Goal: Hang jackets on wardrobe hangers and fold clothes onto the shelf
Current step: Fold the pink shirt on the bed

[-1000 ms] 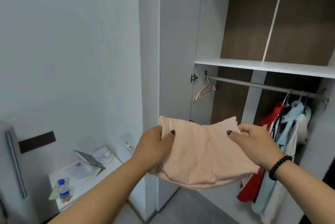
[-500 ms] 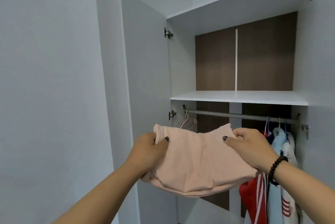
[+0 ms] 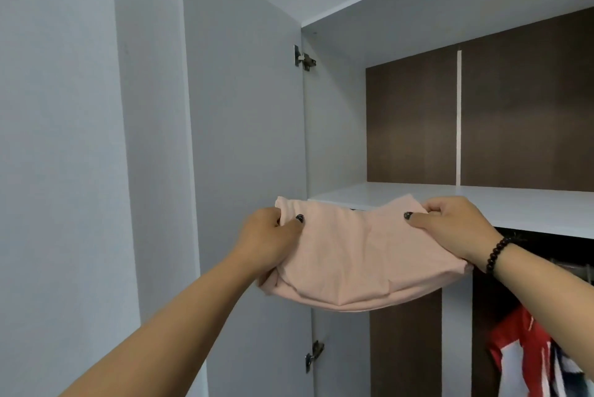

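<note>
Currently we're gripping the folded pink garment with both hands, left hand and right hand, fingers curled tight round its edges. We're holding it level with the white shelf front edge.

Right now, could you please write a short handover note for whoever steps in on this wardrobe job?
Left hand and right hand each grip a side of the folded pink garment, held level at the front edge of the white shelf.
Done: garment folded; a red-and-white jacket hangs below.
Left: slide the garment onto the shelf and let go. Other clothes to sort are out of view.
</note>
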